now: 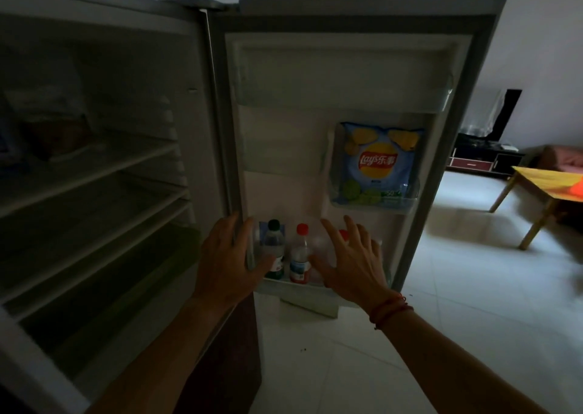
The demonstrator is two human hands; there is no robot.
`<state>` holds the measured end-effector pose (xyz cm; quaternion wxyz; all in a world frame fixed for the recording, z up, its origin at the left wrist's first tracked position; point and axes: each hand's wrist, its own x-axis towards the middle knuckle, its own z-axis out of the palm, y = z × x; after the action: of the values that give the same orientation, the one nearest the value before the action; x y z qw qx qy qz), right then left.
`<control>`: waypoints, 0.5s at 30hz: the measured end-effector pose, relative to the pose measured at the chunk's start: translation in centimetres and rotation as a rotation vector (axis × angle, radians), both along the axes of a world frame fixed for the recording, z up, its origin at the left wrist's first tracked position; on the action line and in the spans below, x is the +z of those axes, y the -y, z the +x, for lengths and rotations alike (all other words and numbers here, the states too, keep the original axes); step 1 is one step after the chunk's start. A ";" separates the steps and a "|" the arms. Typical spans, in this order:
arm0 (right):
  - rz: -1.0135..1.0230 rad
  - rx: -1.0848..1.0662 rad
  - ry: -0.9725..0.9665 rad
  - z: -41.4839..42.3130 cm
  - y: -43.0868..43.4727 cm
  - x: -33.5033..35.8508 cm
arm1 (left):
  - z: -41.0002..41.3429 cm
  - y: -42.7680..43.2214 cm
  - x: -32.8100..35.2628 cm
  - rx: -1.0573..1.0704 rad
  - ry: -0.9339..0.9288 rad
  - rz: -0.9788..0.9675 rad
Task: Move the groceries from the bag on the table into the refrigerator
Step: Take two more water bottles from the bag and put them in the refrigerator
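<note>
Red-capped bottle and a green-capped bottle stand in the lowest door shelf, between the grips. Left grip is released, flat on the door edge. Right grip is splayed and holds nothing. Chip bag sits above it. Stocking looks done here; next likely a walk back to the tabletop, far right.

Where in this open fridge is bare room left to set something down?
Top door bin looks bare; the inner middle shelf too, though dim. Chips bag fills the small bin. Bottom door rack is crowded: bottles, left hand, right hand.
</note>
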<state>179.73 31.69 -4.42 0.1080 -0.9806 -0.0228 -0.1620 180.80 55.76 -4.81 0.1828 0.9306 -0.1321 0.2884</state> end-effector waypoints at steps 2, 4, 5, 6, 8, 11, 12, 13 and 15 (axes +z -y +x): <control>0.002 -0.007 0.001 -0.1 0.1 0.1 | 0.1 0.3 0.1 -0.011 0.006 0.007; 0.004 -0.022 0.008 -0.1 0.4 0.1 | 0.4 0.7 0.3 -0.019 0.000 0.022; 0.008 -0.032 0.009 -0.1 0.6 0.1 | 0.6 0.9 0.3 -0.024 -0.010 0.020; 0.012 -0.041 0.011 -0.2 0.9 0.1 | 0.8 1.2 0.3 -0.035 -0.019 0.017; 0.014 -0.055 0.007 -0.5 1.5 0.2 | 1.1 1.8 0.3 -0.062 -0.021 0.030; 0.028 -0.097 0.018 -1.0 2.9 0.2 | 1.9 3.0 0.3 -0.115 -0.028 0.037; 0.032 -0.116 0.030 -1.2 3.5 0.3 | 2.2 3.5 0.3 -0.143 -0.026 0.040; 0.032 -0.136 0.038 -1.4 4.1 0.3 | 2.5 4.2 0.4 -0.167 -0.020 0.051; 0.033 -0.170 0.052 -2.0 5.4 0.5 | 2.9 5.6 0.7 -0.210 -0.008 0.071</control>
<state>177.77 26.30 -3.95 0.1093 -0.9726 0.0604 -0.1961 183.71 50.17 -4.14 0.1794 0.9187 -0.2381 0.2589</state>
